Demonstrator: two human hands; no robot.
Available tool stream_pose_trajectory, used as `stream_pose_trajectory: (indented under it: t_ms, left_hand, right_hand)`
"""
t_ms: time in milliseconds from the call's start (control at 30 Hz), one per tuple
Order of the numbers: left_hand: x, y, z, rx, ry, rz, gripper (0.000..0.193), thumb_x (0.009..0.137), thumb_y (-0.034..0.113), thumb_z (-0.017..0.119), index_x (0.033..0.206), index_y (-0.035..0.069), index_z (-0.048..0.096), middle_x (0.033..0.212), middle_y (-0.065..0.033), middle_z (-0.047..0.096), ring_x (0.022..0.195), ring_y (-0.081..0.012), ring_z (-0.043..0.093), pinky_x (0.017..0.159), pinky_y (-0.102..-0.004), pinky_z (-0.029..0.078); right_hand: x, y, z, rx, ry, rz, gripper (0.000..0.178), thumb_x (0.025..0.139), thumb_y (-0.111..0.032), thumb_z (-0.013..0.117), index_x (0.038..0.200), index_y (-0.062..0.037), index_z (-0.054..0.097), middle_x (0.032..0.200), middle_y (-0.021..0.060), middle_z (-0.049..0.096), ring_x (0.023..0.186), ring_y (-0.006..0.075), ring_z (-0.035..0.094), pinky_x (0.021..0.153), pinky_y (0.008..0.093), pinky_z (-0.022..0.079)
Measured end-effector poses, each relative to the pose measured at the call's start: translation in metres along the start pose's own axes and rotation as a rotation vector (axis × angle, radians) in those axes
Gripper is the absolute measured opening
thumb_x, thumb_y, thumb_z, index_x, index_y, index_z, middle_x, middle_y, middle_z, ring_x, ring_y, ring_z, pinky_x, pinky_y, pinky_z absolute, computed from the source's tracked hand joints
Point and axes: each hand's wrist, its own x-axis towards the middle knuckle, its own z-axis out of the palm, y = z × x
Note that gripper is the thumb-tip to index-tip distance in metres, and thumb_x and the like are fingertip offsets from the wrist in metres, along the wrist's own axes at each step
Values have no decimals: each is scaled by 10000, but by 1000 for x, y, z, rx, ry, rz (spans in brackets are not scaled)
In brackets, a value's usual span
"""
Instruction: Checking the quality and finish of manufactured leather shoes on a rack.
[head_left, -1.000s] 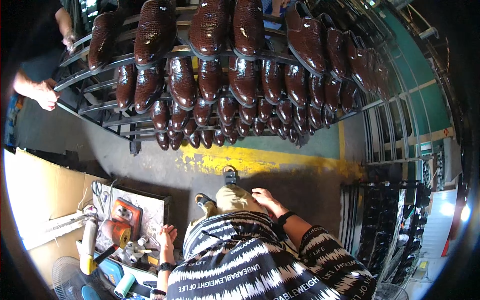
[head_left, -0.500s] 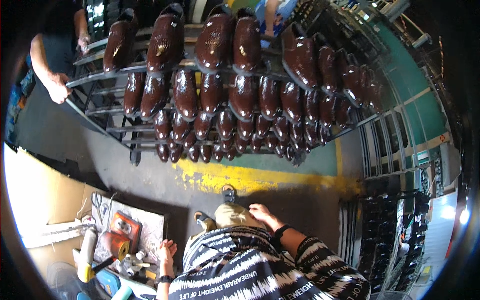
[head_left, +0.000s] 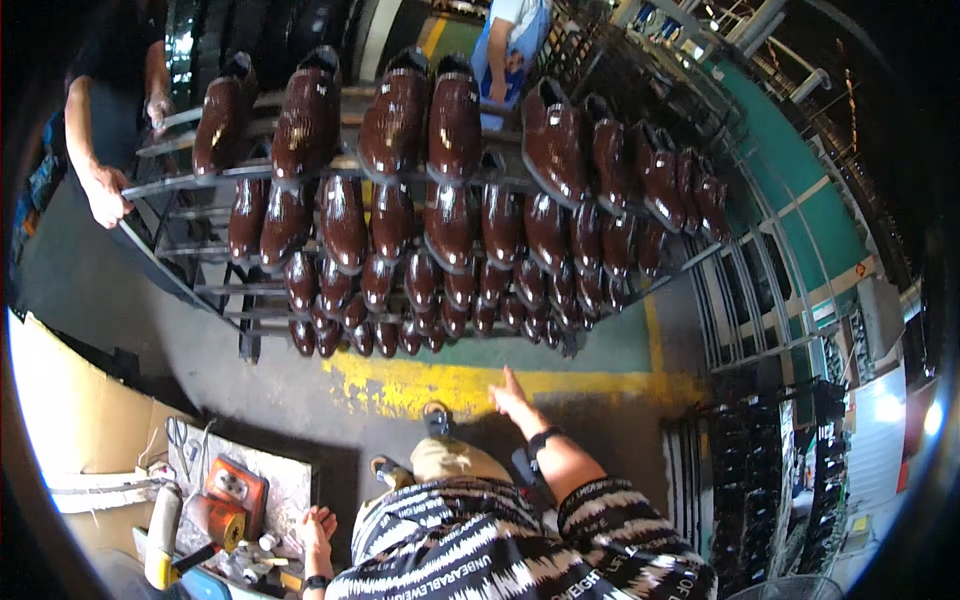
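Observation:
My right hand (head_left: 513, 393) reaches forward over the floor, a finger stretched toward the shoe rack and nothing in it; a dark band circles the wrist. Low on the left, my left hand (head_left: 317, 526) is empty with its fingers loosely curled and apart, beside the cluttered work surface. Ahead stands a metal rack (head_left: 190, 287) with several tiers of glossy dark brown shoes (head_left: 455, 125), toes toward me. Both hands are apart from the rack. Another person's hand (head_left: 104, 195) grips the rack's left end.
On the left surface (head_left: 290, 475) lie scissors (head_left: 178, 436), an orange-red device (head_left: 236, 490), a tape-like roll (head_left: 228, 523) and a spray can (head_left: 163, 525). Behind the rack stands a second person in blue (head_left: 515, 50). Dark racks (head_left: 765, 470) line the right. A yellow stripe (head_left: 400, 388) crosses the floor.
My right hand has moved forward from near my knee, and a finger now stretches out. In the picture, the rack and shoes sit slightly lower and to the left. My left hand stays beside the surface.

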Motion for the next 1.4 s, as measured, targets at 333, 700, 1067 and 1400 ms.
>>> stream_pose_trajectory:
  t_ms: [333, 700, 1067, 1400]
  left_hand:
    - [-20, -19, -13, 48, 38, -12, 217, 889, 278, 467, 1008, 106, 525, 869, -78, 627, 678, -204, 622, 573, -328, 529]
    - [-48, -41, -16, 46, 35, 0, 212, 848, 258, 530, 1008, 125, 496, 865, -71, 620, 702, -213, 623, 590, -332, 529]
    - [-79, -97, -17, 12, 67, 17, 180, 902, 242, 423, 985, 108, 511, 833, -88, 626, 633, -210, 615, 543, -328, 523]
    - [-100, -155, -19, -34, 90, 25, 230, 922, 235, 362, 1021, 68, 485, 846, -109, 615, 601, -221, 612, 519, -336, 521]
  right_hand:
    - [30, 1, -22, 72, -4, 54, 756, 803, -179, 571, 1388, -171, 92, 637, 67, 589, 416, 146, 495, 352, 276, 394]
    - [15, 35, -36, 149, -20, 96, 773, 823, -127, 546, 1389, -229, 29, 623, 49, 538, 388, 106, 416, 314, 235, 319]
    - [-28, 66, -44, 342, -140, -31, 586, 834, -132, 542, 1345, -148, 255, 604, 49, 534, 371, 109, 411, 328, 249, 336]
    - [-81, 184, -79, 76, -225, 179, 416, 826, -153, 532, 1226, -66, 458, 631, 62, 585, 425, 110, 479, 358, 257, 392]
